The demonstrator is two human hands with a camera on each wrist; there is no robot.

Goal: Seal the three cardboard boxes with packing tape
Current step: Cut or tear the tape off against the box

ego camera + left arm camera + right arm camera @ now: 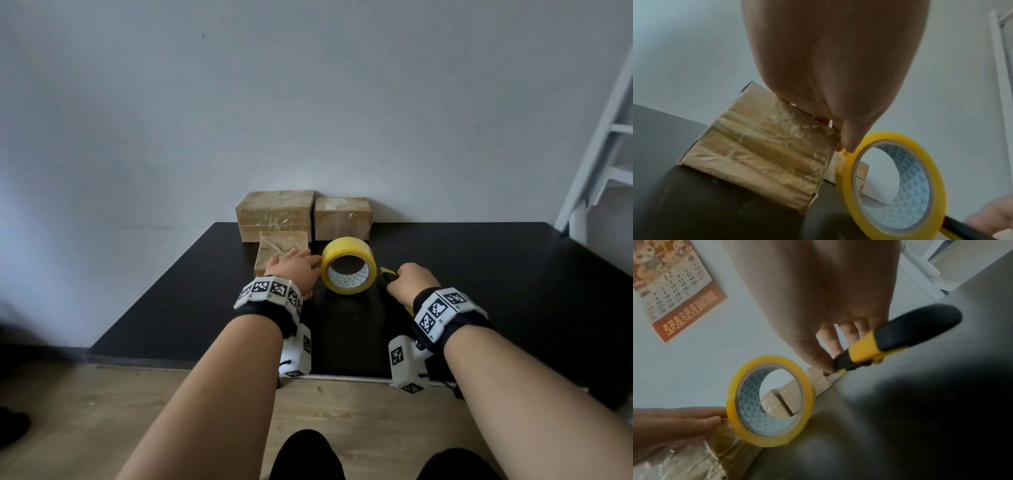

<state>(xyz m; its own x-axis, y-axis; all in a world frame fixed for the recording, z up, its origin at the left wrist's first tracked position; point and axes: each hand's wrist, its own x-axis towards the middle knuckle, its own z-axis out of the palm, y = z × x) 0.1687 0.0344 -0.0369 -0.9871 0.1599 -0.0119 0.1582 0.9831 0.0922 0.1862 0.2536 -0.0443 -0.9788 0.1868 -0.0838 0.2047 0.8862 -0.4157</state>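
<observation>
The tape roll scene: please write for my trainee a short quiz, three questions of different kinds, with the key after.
1. True or false: the yellow tape roll lies flat on the black table.
2. What does the right hand hold? A) scissors B) a yellow and black utility knife C) a marker
3. Fill in: the left hand touches the roll and lies over the small ____ in front of the two larger boxes.

Key
1. False: it stands on its edge.
2. B
3. Box: the small box, already covered in clear tape, sits in front of the left box and the right box.
</observation>
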